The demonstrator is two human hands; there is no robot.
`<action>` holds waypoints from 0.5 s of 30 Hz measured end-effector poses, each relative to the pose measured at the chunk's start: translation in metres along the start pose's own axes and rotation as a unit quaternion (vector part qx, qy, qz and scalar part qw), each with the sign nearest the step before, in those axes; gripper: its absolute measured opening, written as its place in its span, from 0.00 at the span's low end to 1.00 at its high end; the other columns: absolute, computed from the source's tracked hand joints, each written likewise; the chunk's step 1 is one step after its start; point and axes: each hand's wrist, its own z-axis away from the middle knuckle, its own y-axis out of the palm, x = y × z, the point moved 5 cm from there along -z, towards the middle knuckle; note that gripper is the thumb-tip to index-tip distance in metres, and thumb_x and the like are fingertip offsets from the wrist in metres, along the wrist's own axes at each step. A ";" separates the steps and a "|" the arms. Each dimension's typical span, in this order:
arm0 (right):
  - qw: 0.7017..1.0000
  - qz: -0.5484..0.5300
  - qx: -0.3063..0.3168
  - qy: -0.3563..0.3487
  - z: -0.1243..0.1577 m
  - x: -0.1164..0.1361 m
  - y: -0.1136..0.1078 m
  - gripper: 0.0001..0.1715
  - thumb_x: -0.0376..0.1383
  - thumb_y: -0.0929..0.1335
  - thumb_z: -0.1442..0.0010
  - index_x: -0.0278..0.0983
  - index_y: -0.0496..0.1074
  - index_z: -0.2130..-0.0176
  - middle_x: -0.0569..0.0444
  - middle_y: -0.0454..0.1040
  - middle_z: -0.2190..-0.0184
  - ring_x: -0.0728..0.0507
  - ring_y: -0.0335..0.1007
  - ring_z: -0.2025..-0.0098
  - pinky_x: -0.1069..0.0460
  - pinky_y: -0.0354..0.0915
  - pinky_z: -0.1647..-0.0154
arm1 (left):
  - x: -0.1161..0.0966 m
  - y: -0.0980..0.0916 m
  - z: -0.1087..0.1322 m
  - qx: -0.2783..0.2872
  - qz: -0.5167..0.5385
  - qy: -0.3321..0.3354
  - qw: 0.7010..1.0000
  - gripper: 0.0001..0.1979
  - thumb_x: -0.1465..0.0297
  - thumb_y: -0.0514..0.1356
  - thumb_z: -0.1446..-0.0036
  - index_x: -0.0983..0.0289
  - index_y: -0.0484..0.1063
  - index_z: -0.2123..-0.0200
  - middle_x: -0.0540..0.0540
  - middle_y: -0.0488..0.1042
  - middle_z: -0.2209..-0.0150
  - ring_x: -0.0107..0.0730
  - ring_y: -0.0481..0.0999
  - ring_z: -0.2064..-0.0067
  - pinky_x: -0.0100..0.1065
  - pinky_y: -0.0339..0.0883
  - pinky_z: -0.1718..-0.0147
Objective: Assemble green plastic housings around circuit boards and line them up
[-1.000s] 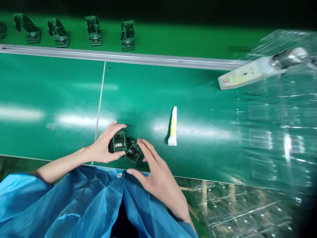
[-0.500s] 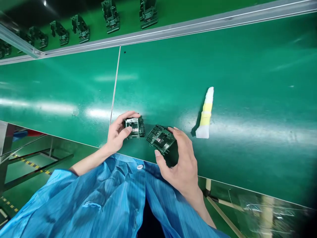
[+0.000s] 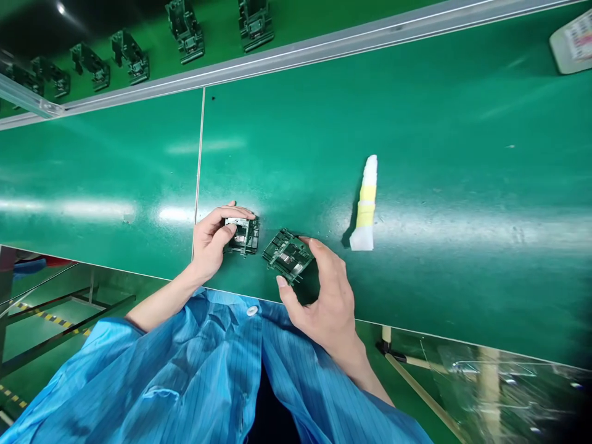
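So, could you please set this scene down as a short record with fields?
Left hand: grips the left green part, thumb on top
Right hand: thumb and fingers at the right green part; firmness of hold unclear
Between parts: visible gap
Worktop: green; white-and-yellow wrapped object right of both parts
Beyond rail: row of similar green parts

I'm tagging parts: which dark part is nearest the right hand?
The skewed part, beside the right hand; the left hand holds another; the rest lie beyond the rail.
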 end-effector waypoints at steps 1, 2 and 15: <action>1.000 0.000 -0.001 -0.002 0.000 0.000 0.000 0.44 0.36 0.68 0.40 0.41 0.48 0.31 0.41 0.72 0.46 0.31 0.71 0.44 0.34 0.74 0.50 | 0.000 0.001 -0.001 0.011 0.005 -0.003 1.000 0.06 0.65 0.62 0.42 0.59 0.77 0.64 0.51 0.83 0.63 0.38 0.82 0.56 0.52 0.60 0.36; 1.000 0.000 -0.001 -0.003 0.000 0.001 0.000 0.45 0.36 0.68 0.40 0.41 0.47 0.30 0.40 0.72 0.45 0.30 0.71 0.44 0.34 0.74 0.50 | 0.000 0.001 -0.001 0.019 0.007 -0.007 1.000 0.07 0.64 0.63 0.42 0.59 0.77 0.63 0.52 0.83 0.62 0.38 0.81 0.55 0.52 0.57 0.34; 1.000 -0.004 -0.007 -0.009 0.000 0.000 0.000 0.47 0.35 0.68 0.40 0.41 0.46 0.30 0.39 0.72 0.45 0.30 0.71 0.45 0.33 0.73 0.51 | -0.001 0.002 -0.002 0.016 -0.008 -0.017 1.000 0.06 0.64 0.67 0.45 0.59 0.77 0.66 0.50 0.81 0.65 0.36 0.81 0.59 0.52 0.57 0.34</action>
